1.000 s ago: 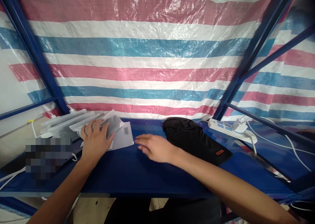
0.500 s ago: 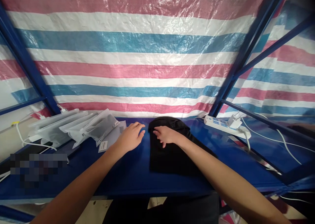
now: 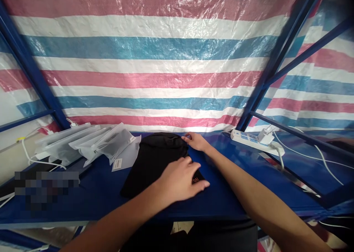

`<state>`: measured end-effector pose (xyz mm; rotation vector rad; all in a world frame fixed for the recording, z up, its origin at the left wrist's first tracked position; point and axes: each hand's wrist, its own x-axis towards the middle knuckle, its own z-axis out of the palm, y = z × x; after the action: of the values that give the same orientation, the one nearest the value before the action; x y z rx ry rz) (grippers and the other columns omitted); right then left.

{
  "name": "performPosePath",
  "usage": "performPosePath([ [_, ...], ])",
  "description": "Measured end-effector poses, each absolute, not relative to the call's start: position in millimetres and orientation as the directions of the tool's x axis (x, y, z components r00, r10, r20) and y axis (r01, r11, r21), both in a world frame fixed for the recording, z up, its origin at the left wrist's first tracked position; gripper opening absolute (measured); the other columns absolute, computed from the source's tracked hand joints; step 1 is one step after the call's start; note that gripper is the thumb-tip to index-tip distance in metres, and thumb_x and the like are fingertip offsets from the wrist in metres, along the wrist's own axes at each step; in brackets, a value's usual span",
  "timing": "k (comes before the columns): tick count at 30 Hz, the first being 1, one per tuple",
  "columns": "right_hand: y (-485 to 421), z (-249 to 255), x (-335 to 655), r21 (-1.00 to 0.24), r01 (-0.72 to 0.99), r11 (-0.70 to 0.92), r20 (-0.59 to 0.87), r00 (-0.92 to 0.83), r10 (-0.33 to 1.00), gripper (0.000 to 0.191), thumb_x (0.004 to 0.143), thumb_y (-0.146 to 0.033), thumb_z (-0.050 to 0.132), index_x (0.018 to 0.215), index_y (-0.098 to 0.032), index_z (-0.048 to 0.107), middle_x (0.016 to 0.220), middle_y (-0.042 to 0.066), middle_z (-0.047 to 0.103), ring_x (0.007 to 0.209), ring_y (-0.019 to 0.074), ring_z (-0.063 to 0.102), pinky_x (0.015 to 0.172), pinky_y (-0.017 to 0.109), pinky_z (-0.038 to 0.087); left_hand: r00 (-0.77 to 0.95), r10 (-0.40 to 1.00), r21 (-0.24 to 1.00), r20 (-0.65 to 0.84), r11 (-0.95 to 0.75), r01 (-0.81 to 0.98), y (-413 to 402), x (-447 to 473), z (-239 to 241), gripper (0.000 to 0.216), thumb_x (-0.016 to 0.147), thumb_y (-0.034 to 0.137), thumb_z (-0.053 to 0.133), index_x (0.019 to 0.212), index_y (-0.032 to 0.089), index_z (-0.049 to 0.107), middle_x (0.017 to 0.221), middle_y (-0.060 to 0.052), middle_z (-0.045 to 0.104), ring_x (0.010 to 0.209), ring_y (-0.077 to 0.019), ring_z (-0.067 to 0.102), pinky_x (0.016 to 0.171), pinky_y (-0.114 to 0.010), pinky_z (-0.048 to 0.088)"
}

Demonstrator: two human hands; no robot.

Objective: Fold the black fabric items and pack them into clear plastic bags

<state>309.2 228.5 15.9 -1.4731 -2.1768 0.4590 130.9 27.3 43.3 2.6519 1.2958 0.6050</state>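
Observation:
A black garment [image 3: 151, 165], shaped like folded shorts with a gathered waistband, lies on the blue metal surface [image 3: 94, 204] in front of me. Small orange lettering shows near its lower right edge. My left hand [image 3: 179, 180] rests over the lower right part of the cloth, palm down, with thumb and fingers apart. At the waistband's right corner, my right hand [image 3: 196, 140] has its fingertips closed on the fabric. What lies under my left palm is hidden.
Several frosted zip bags [image 3: 109, 143] and a grey labelled packet [image 3: 125, 159] lie on the left. A white power strip [image 3: 253, 143] with a plugged-in charger [image 3: 265, 135] sits at the back right, trailing cables. Blue frame posts [image 3: 256, 93] and a striped tarpaulin [image 3: 155, 64] enclose the space.
The black garment has shifted left and turned, bringing the orange lettering into view. My left hand has come right, onto the cloth; my right hand has moved to the waistband's right corner.

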Motion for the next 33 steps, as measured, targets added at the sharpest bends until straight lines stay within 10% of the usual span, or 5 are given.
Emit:
performPosePath([
  [6, 224.1, 13.0, 290.0, -0.563, 0.73, 0.388, 0.143, -0.376, 0.916, 0.043, 0.099, -0.03, 0.073, 0.139, -0.014, 0.063, 0.084, 0.001, 0.073, 0.074, 0.0179, 0.067, 0.067, 0.026, 0.046, 0.615, 0.778, 0.205, 0.128, -0.628, 0.751, 22.6, 181.5, 33.1, 0.019, 0.1, 0.025, 0.06, 0.106, 0.016, 0.076, 0.106, -0.017, 0.073, 0.083, -0.0317, 0.077, 0.067, -0.042, 0.06],
  [16, 224.6, 109.0, 319.4, -0.482, 0.825, 0.294, 0.202, -0.222, 0.954, 0.05, 0.084, -0.019, 0.083, 0.13, -0.016, 0.064, 0.101, 0.007, 0.077, 0.074, 0.0155, 0.067, 0.06, 0.023, 0.045, 0.256, 0.875, 0.803, 0.41, -0.479, 0.353, -3.1, 130.5, 69.2, 0.019, 0.102, 0.042, 0.069, 0.107, 0.026, 0.078, 0.097, -0.005, 0.08, 0.07, -0.0162, 0.071, 0.061, -0.028, 0.054],
  [26, 233.6, 49.5, 182.4, -0.577, 0.781, 0.238, -0.093, -0.352, 0.931, 0.037, 0.096, -0.044, 0.081, 0.118, -0.016, 0.071, 0.1, 0.014, 0.079, 0.049, 0.0179, 0.069, 0.049, 0.031, 0.055, 0.023, 0.925, 0.487, 0.379, -0.221, 0.845, -19.8, 26.6, -0.9, 0.039, 0.103, 0.043, 0.063, 0.071, 0.025, 0.051, 0.089, -0.006, 0.07, 0.086, -0.0272, 0.068, 0.073, -0.04, 0.053],
  [30, 229.6, 51.1, 204.4, -0.674, 0.675, 0.3, 0.045, -0.368, 0.929, 0.022, 0.108, -0.037, 0.065, 0.113, -0.017, 0.072, 0.1, 0.013, 0.08, 0.068, 0.021, 0.077, 0.064, 0.034, 0.064, 0.134, 0.831, 0.387, 0.54, -0.387, 0.837, -20.3, 30.9, 7.1, 0.012, 0.105, 0.029, 0.058, 0.1, 0.026, 0.068, 0.143, -0.012, 0.066, 0.138, -0.035, 0.059, 0.11, -0.055, 0.053],
  [33, 223.0, 48.1, 230.4, -0.48, 0.679, 0.555, 0.357, -0.427, 0.831, 0.023, 0.109, -0.034, 0.061, 0.117, -0.018, 0.076, 0.114, 0.014, 0.081, 0.104, 0.0277, 0.078, 0.099, 0.043, 0.062, 0.391, 0.791, 0.337, 0.47, -0.571, 0.749, -18.6, 42.1, 23.9, 0.033, 0.112, 0.032, 0.05, 0.14, 0.029, 0.067, 0.16, -0.009, 0.059, 0.159, -0.0312, 0.044, 0.129, -0.054, 0.041],
])
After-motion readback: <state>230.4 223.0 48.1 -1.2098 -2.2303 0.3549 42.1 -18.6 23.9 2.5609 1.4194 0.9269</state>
